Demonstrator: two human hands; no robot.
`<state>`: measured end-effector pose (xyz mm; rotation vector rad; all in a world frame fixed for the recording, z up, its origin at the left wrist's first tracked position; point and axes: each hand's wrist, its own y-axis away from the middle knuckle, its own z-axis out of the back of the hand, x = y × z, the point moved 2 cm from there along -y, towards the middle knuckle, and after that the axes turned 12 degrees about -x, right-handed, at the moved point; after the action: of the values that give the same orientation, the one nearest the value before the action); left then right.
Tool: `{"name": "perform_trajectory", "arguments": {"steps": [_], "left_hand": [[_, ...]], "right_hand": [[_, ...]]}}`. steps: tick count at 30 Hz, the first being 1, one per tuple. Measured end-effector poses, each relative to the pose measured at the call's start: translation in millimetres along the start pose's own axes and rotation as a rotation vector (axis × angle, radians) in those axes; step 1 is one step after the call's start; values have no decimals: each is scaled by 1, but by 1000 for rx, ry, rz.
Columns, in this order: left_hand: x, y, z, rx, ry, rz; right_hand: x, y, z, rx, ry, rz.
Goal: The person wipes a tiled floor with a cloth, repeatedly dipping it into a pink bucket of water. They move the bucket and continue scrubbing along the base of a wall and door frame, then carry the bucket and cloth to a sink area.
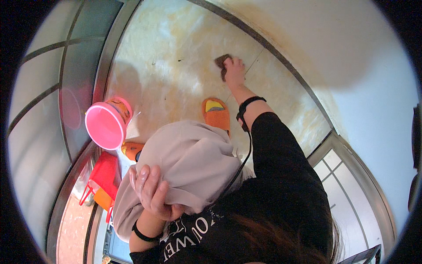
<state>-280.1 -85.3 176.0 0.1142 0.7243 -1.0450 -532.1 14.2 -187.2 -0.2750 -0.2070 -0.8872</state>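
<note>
My right hand (234,71) is stretched out low over the marbled tile floor (178,79), fingers closed around a dark brown cloth (223,61). The cloth looks slightly blurred and lies against the floor near a tile seam. My left hand (150,191) rests on the knee of my beige trousers (188,155), wet-looking, its fingers a little apart and nothing in it. Below my bent knees an orange slipper (216,118) shows. A second orange slipper (132,151) is partly hidden by my leg.
A pink bucket (105,127) stands to the left beside a framed glass panel (39,105). Behind it is a red bag (103,170). A dark skirting strip (280,56) borders the pale wall. At the lower right is a framed door (352,194). Small dark specks dot the floor.
</note>
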Motion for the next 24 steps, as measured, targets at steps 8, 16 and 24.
{"name": "perform_trajectory", "arguments": {"steps": [8, 16, 24], "left_hand": [[6, 4, 2, -8, 25, -3], [13, 3, 3, 16, 20, 28], [20, 9, 8, 12, -13, 139]], "right_hand": [[-117, -21, 40, -463, -102, -847], [-58, -75, -32, -88, 647, -764], [138, -92, -61, -90, -318, 90]]}}
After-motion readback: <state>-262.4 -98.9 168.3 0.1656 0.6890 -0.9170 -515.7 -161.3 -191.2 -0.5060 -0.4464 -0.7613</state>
